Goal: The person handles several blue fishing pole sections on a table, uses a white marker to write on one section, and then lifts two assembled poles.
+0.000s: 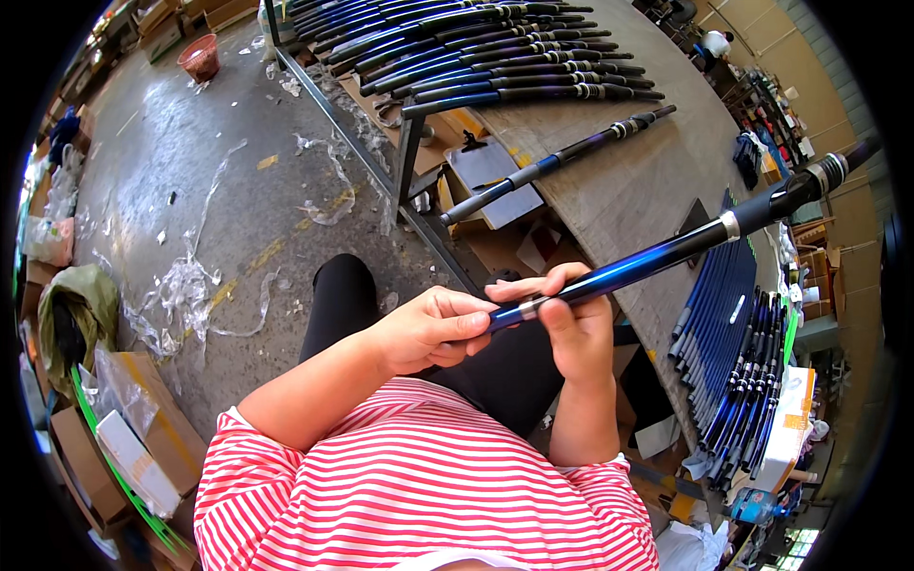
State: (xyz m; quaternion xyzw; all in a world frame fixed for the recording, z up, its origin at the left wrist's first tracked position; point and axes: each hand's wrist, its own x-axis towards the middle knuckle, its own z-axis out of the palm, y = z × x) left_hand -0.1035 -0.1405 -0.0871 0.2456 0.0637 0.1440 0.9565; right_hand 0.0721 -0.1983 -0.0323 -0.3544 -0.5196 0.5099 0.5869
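Note:
A glossy blue and black fishing rod point(657, 255) slants across in front of me, its thick black grip and metal reel seat pointing to the upper right. My left hand point(433, 329) is closed around its lower left end, thumb on top. Further up the rod, my right hand point(577, 328) has thumb and fingers against it, near a silver band point(531, 307). What lies inside the left fingers is hidden. Beyond my hands, a second fishing rod point(562, 162) lies on the table point(657, 162), its near end sticking out past the edge.
A large row of fishing rods point(495, 67) lies at the table's far end. Blue rod tubes point(714, 319) and more rods point(752, 381) lie at the right, beside a white box point(788, 423). Plastic scraps point(186, 290) litter the floor, with cardboard boxes point(157, 404) at left.

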